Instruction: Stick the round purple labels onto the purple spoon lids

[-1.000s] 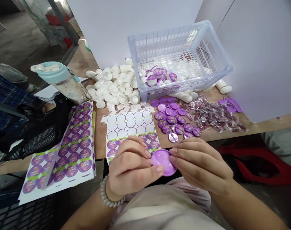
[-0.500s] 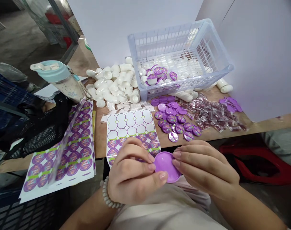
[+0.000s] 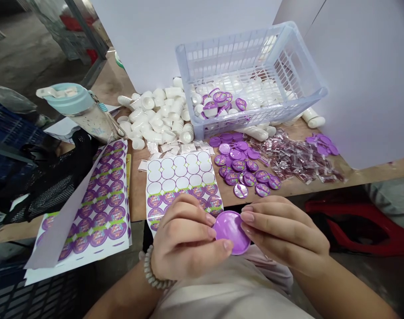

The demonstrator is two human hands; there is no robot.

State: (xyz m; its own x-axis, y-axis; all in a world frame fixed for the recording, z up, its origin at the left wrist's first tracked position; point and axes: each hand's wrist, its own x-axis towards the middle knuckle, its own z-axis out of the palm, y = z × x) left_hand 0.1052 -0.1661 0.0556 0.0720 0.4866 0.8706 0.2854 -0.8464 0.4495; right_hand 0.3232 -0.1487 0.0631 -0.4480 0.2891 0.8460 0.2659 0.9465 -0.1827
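Observation:
Both my hands hold one round purple lid [image 3: 231, 231] just in front of the table's near edge, above my lap. My left hand [image 3: 185, 241] pinches its left rim with thumb and fingers closed; a bead bracelet sits on that wrist. My right hand [image 3: 281, 232] grips the lid's right side with fingers curled. Directly behind my hands lies a sticker sheet [image 3: 182, 179] with its upper rows peeled and purple round stickers left along the lower rows.
A pale blue basket [image 3: 255, 71] holds white cups, some lidded. White cups [image 3: 158, 117] pile left of it. Purple lids [image 3: 245, 170] and wrapped small packets [image 3: 298, 159] lie right. Full sticker sheets [image 3: 99, 204], a teal-capped bottle [image 3: 79, 108] and a black mesh bag [image 3: 45, 177] sit left.
The lid and both hands dropped slightly lower and nearer to me. A loose sheet on the left sticker stack has flipped over and settled down.

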